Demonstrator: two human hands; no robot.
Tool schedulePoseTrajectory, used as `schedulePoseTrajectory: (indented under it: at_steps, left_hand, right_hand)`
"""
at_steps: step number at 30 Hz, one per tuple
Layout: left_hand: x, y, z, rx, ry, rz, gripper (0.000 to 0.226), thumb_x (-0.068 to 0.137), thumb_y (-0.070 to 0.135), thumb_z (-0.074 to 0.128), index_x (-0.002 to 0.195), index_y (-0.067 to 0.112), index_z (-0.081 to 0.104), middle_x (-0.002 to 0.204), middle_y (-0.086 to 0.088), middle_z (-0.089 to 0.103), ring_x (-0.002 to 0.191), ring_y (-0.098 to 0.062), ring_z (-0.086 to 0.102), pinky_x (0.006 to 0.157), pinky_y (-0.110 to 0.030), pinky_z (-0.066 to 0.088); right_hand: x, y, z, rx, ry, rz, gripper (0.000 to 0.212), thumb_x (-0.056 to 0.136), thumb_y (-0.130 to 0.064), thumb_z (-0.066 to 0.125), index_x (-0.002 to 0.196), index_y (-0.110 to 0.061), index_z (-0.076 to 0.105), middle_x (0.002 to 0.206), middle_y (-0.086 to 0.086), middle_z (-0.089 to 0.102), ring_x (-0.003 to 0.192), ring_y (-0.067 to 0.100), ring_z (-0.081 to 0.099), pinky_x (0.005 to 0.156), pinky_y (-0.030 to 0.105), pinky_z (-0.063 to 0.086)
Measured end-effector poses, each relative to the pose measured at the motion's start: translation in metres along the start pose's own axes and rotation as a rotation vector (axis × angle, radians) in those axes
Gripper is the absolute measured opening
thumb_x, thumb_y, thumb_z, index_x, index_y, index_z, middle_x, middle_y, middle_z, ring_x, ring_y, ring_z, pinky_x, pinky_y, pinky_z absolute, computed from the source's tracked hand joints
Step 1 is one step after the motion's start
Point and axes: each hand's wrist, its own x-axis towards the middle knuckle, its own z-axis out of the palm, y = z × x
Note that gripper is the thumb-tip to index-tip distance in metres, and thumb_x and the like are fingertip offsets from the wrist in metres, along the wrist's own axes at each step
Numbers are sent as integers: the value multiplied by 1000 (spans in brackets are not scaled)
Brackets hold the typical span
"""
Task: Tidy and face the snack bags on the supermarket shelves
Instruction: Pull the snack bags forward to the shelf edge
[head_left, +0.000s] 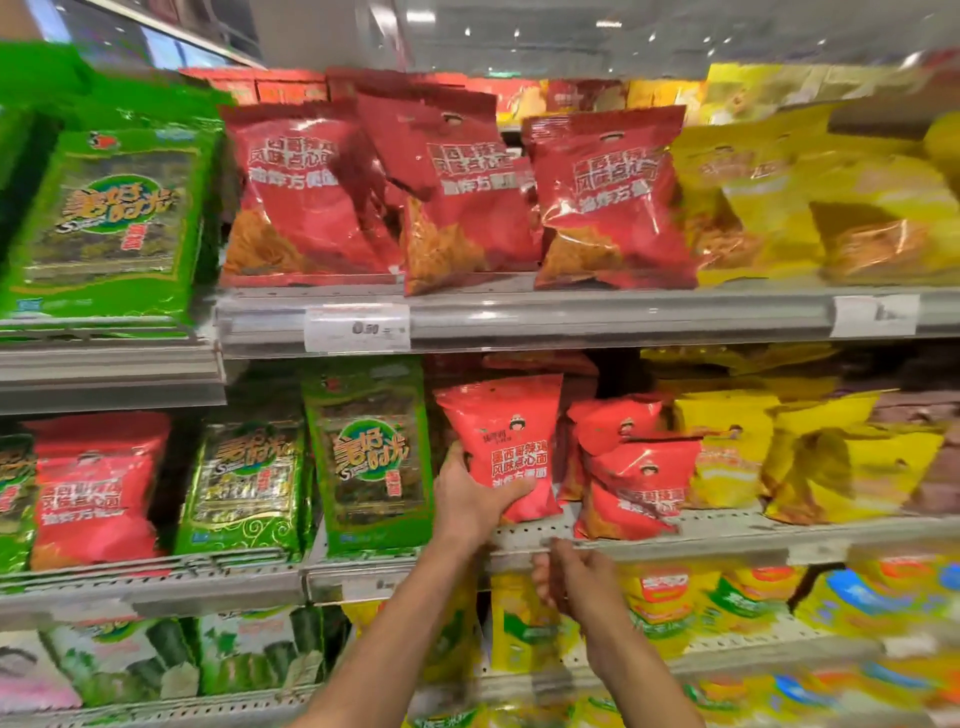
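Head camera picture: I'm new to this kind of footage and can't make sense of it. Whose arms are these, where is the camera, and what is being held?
There is no machine here. A person wears one wide-angle camera on the head, looking forward and down, so you see their own arms reaching into supermarket shelves. The left hand grips an upright red snack bag on the middle shelf, label facing out. The right hand hovers by the shelf edge, fingers loosely curled, holding nothing. Green seaweed packs stand left of the held bag, more red bags and yellow bags to its right.
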Motion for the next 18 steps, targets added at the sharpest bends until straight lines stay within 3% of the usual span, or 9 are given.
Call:
schedulePoseTrajectory:
  at_steps: [2,5,7,9,12,15,18]
  left_hand:
    - [3,-5,6,24,-54,-45,71,53,14,98,113,8,61,103,-9,74,91,-22,72,86,-38,57]
    - [4,-14,11,-8,-133,-114,56,57,2,94,104,9,64,96,-6,76,72,-5,72,65,-19,56]
    - [6,-16,12,-64,-169,-153,50,61,-4,91,97,16,62,79,7,76,63,2,69,55,-11,51]
    - [6,-15,12,-102,-196,-181,52,63,-2,90,102,16,61,78,10,75,68,-1,71,59,-13,53]
    - [5,-13,8,-100,-236,-208,55,65,5,91,111,13,61,96,0,75,80,-9,73,69,-20,56]
    - [4,-16,6,-68,-266,-166,43,67,8,91,98,22,65,95,3,75,74,1,72,64,-15,56]
    - [-3,-17,0,-17,-289,-118,42,67,13,91,101,21,68,99,2,75,82,0,71,81,-22,58]
  right_hand:
    - [-1,-1,-2,-28,-17,13,36,101,-22,56,78,-1,75,63,10,66,53,19,57,52,27,41]
    - [-3,-2,-4,-28,-41,1,37,100,-22,57,69,-6,71,62,12,64,55,20,57,52,26,37]
    - [-2,-1,-5,-22,-52,2,39,101,-23,57,70,-5,71,62,12,67,52,19,58,50,25,38]
    - [-1,-1,-6,-15,-68,10,38,101,-24,58,73,-3,72,62,11,67,52,19,59,51,25,40]
    - [-2,-2,-6,25,-74,5,37,102,-25,59,78,0,72,62,9,67,49,17,60,49,24,41]
    - [-5,-2,-6,48,-74,5,38,102,-27,59,78,0,71,61,9,67,46,14,61,49,25,42]
    - [-8,-2,-6,56,-72,-12,40,101,-29,61,73,-3,70,58,9,64,44,13,60,44,22,45]
